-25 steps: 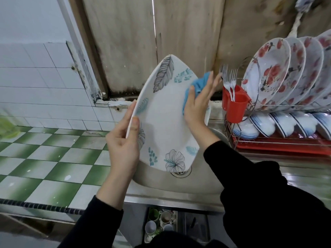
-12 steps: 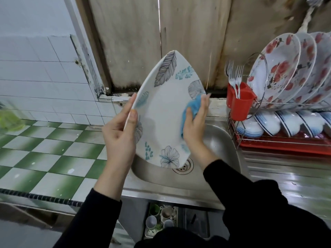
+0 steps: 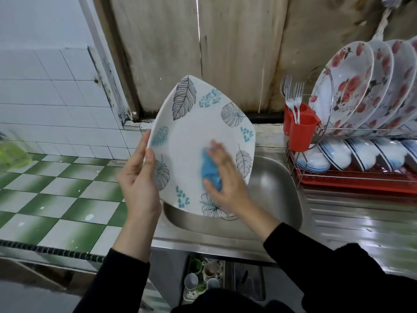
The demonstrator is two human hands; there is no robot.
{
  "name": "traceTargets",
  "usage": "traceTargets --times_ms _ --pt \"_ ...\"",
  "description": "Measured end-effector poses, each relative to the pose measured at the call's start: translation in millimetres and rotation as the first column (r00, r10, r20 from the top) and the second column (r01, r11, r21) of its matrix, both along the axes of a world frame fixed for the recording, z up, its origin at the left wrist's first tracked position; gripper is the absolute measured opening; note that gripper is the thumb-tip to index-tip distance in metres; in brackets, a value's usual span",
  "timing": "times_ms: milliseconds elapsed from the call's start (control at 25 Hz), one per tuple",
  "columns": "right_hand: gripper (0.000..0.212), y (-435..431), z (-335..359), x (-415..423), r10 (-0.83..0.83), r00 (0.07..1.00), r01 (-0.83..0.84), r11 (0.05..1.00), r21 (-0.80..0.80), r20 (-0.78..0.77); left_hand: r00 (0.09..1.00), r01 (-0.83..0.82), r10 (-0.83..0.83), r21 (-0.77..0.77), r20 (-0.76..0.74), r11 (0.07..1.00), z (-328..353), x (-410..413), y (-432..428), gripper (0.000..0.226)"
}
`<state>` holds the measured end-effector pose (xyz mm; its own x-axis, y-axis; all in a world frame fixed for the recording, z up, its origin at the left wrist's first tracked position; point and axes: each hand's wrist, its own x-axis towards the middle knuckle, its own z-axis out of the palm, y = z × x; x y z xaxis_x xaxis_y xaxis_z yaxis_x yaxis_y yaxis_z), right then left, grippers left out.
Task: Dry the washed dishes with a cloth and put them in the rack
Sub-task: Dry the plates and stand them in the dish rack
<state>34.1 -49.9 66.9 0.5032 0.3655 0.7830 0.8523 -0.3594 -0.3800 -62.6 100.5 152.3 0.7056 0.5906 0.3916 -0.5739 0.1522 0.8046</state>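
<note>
Nearest the camera, the plate (image 3: 196,141) is gripped at its left rim by the left hand (image 3: 140,188), with the thumb laid on the printed face and the fingers hidden behind. The right hand (image 3: 225,179) is spread with fairly straight fingers, and the blue cloth (image 3: 209,170) is pressed flat by it against the lower right of the face. The plate is held tilted nearly upright in the air above the sink (image 3: 270,188), and only the hands and cloth are seen to touch it. It is judged to be stiff and glazed, slick while damp, and liable to chip if dropped onto the steel. Its weight is borne at one edge, so a firm hold across the rim, thumb in front and fingers behind, is thought safest. A second hold on the opposite rim would be advised before it is carried. The cloth is soft and limp and may bunch or slide unless it is pressed. Farther right, the rack (image 3: 352,177) stands on the steel counter (image 3: 349,213), with a red cutlery holder (image 3: 300,129) of forks (image 3: 293,96) at its near end. Floral plates (image 3: 345,86) stand on edge in the upper tier, with striped bowls (image 3: 352,154) below.
</note>
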Motion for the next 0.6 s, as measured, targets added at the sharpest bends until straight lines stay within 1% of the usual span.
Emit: traceTargets --times_ms 40,80,120,160,200,240,280,320,360,400,440,480,520,560,600 --pt "0.063 -6.2 1.9 13.4 -0.139 0.984 0.150 0.984 0.097 -0.110 1.000 0.012 -0.012 0.008 -0.006 1.000 -1.1 -1.3 -2.5 0.032" --pt "0.066 -10.0 12.3 27.3 -0.248 0.941 0.292 0.938 0.186 -0.231 1.000 0.022 -0.022 0.020 -0.008 1.000 -1.5 -1.9 -6.1 0.031" --pt "0.070 -11.5 29.6 39.3 -0.288 0.902 0.379 0.885 0.269 -0.323 0.999 0.037 -0.037 0.039 -0.002 0.999 -0.2 -2.9 -11.7 0.031" --pt "0.072 -9.5 50.4 48.3 -0.281 0.888 0.409 0.844 0.348 -0.363 0.999 0.048 -0.048 0.061 0.003 0.997 0.6 -3.8 -18.0 0.030" --pt "0.073 -3.3 71.3 51.6 -0.255 0.895 0.400 0.820 0.408 -0.365 0.999 0.052 -0.053 0.092 0.009 0.994 1.8 -4.6 -25.2 0.031" --pt "0.072 6.8 89.1 48.5 -0.214 0.919 0.350 0.830 0.434 -0.332 0.999 0.046 -0.048 0.125 0.016 0.991 3.9 -4.9 -32.6 0.031" --pt "0.070 19.4 99.6 38.2 -0.151 0.952 0.255 0.874 0.414 -0.268 0.999 0.038 -0.041 0.152 0.014 0.988 6.3 -4.5 -38.5 0.031" --pt "0.067 30.8 101.4 22.6 -0.056 0.981 0.121 0.928 0.352 -0.188 1.000 0.026 -0.028 0.160 0.006 0.987 9.5 -2.5 -42.0 0.030" --pt "0.065 37.9 93.5 6.1 0.057 0.993 -0.029 0.966 0.258 -0.102 1.000 0.011 -0.009 0.132 -0.010 0.991 12.2 1.2 -41.8 0.029" --pt "0.063 38.4 78.1 -7.7 0.151 0.988 -0.145 0.980 0.136 -0.035 1.000 -0.010 0.012 0.081 -0.025 0.997 15.3 4.2 -38.5 0.031" --pt "0.063 30.5 59.0 -16.4 0.206 0.978 -0.206 0.978 0.007 0.001 0.999 -0.032 0.033 0.035 -0.029 0.999 17.5 6.0 -33.5 0.031" --pt "0.062 16.6 39.1 -19.2 0.217 0.976 -0.216 0.972 -0.090 0.010 0.999 -0.045 0.046 0.008 -0.030 0.999 19.3 5.5 -27.9 0.031" --pt "0.063 1.0 22.3 -15.7 0.184 0.983 -0.181 0.975 -0.127 0.011 0.999 -0.042 0.042 -0.003 -0.027 0.999 20.9 2.6 -24.0 0.031" --pt "0.063 -13.8 11.1 -7.7 0.118 0.993 -0.119 0.986 -0.113 -0.017 0.999 -0.032 0.032 0.001 -0.018 0.999 22.1 -1.3 -22.1 0.031" --pt "0.063 -23.7 5.0 2.1 0.032 0.996 -0.036 0.998 -0.053 -0.085 1.000 -0.028 0.028 0.018 -0.008 0.999 23.0 -5.1 -21.9 0.030"
